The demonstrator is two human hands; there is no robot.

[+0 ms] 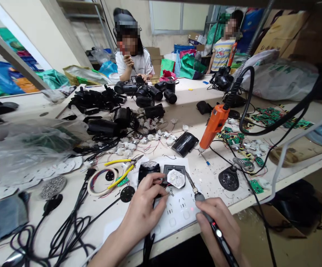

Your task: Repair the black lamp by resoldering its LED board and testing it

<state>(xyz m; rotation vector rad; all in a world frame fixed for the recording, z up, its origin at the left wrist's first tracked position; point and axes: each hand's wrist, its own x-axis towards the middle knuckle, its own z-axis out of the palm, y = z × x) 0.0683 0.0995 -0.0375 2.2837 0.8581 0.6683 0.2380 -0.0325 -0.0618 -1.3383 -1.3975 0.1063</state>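
In my right hand [222,218] is a soldering iron [204,204], gripped like a pen, with its tip beside a small black square housing [187,181]. On that housing lies a white LED board [176,178] with thin wires at its left edge. My left hand [147,204] is at the left of the board, fingers curled and thumb drawn in; what they pinch is hidden. Just behind it stands a black casing [149,168]. Beneath both is a white sheet [184,211] with printed outlines.
Yellow-handled pliers [119,162] and a tape roll [92,185] lie to the left, near black cables. An orange electric screwdriver [213,126] hangs at the right, over an iron stand [229,178] and green circuit boards [275,118]. Two people are across the bench.
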